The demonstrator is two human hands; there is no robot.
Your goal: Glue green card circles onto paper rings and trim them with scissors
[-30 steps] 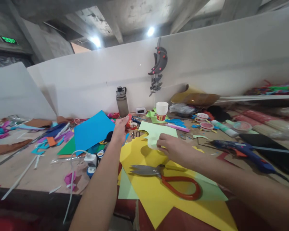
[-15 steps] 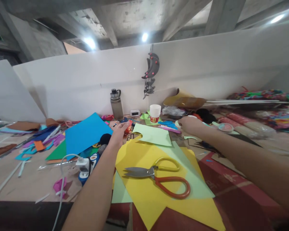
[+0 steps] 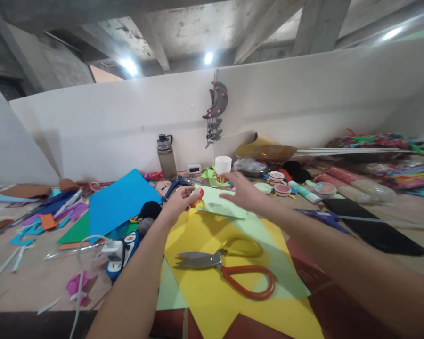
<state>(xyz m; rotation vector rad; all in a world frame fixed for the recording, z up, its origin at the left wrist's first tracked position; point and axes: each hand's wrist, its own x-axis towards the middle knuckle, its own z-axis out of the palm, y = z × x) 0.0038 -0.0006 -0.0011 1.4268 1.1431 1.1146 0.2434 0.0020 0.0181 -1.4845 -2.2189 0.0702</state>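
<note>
My left hand (image 3: 181,203) has its fingers closed on a small red-and-white object (image 3: 201,193), too small to name exactly. My right hand (image 3: 243,192) reaches in front of the paper cups (image 3: 223,165), its fingers apart and nothing in them. Beneath both hands lies a light green paper sheet (image 3: 219,207) on top of yellow paper (image 3: 198,235). Nearer to me, large scissors (image 3: 217,259) with one yellow and one orange handle rest on the yellow sheet, blades pointing left.
A blue sheet (image 3: 120,202), a power strip (image 3: 129,245) with a white plug and a bottle (image 3: 166,157) are on the left. To the right lie a glue stick (image 3: 304,192), small round tubs (image 3: 281,189), a dark phone-like slab (image 3: 372,226) and bundled sticks (image 3: 349,183).
My right hand has moved left from the round tubs to near the cups, and its fingers have spread. My left hand has lifted the red-and-white object and shifted right.
</note>
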